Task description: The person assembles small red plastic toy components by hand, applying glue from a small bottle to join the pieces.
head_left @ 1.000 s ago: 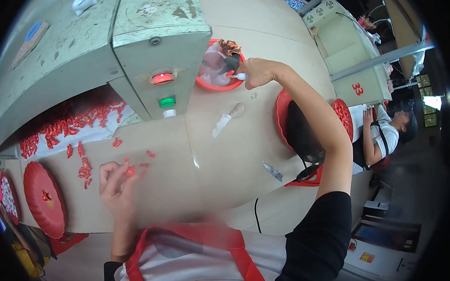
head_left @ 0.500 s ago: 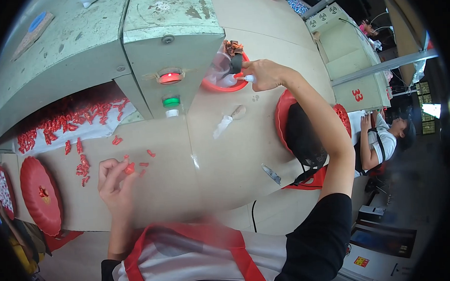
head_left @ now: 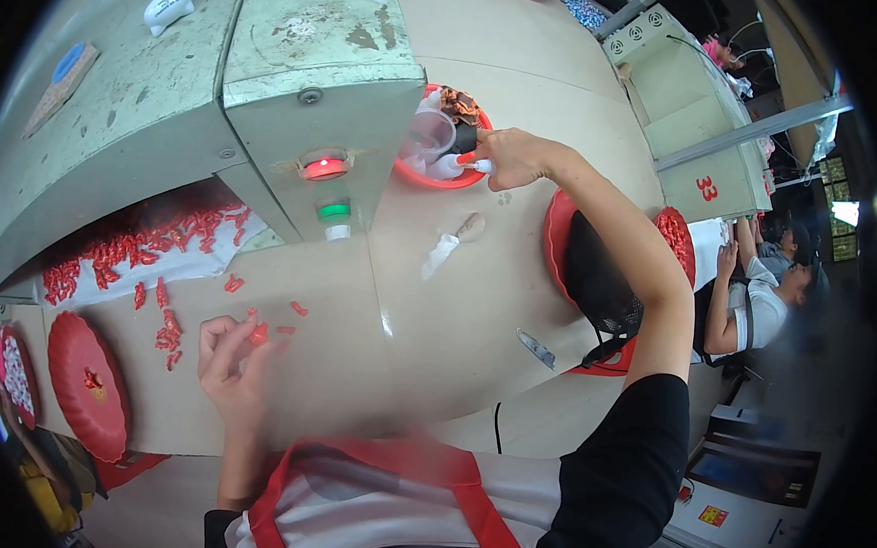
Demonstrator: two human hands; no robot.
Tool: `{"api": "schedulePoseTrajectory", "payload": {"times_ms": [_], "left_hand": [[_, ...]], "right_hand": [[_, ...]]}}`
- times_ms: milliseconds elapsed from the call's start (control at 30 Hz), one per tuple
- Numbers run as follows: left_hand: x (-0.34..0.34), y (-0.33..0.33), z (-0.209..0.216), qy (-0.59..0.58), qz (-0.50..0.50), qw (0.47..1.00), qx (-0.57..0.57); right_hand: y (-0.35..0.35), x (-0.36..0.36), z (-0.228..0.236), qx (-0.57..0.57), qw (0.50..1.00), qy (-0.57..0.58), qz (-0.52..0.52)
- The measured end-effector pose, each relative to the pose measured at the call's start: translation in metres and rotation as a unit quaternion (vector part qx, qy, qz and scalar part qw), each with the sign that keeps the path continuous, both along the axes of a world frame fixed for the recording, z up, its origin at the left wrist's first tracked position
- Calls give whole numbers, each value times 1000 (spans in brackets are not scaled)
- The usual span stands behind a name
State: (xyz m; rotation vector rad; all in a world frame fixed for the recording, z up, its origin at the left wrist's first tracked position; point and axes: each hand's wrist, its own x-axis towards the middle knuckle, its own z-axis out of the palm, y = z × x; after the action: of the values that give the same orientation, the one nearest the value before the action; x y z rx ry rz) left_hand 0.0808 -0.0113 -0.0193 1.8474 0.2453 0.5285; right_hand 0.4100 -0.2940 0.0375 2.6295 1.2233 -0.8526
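My left hand is closed in a pinch on a small red molded piece above the table. At the far side my right hand reaches to a red basin. Its fingers are closed on a small white squeeze bottle at the rim, beside an orange-red tip. Which part of the bottle they grip is partly hidden. Inside the basin are a clear plastic cup, a black roll and crumpled brown-orange scraps. Several loose red pieces lie left of my left hand.
A pale green machine stands at the left, with red pieces on white cloth in its opening. A red scalloped tray lies at the left. A wrapped-handle tool, a blade and a black cap lie rightward. People sit farther right.
The view has shifted slightly. My left hand keeps its pinch on the red piece, and my right hand stays at the basin with the bottle. A second person shows more at the right.
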Motion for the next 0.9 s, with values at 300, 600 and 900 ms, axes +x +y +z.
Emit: {"api": "schedulePoseTrajectory", "payload": {"times_ms": [300, 600, 900], "left_hand": [[-3, 3, 1, -9, -1, 999, 36], [-5, -1, 2, -14, 2, 1000, 20], [-9, -2, 11, -4, 34, 999, -12]], "right_hand": [[-16, 4, -5, 63, 996, 19, -59], [-29, -11, 34, 312, 898, 123, -284], [-13, -23, -3, 275, 930, -117, -216]]}}
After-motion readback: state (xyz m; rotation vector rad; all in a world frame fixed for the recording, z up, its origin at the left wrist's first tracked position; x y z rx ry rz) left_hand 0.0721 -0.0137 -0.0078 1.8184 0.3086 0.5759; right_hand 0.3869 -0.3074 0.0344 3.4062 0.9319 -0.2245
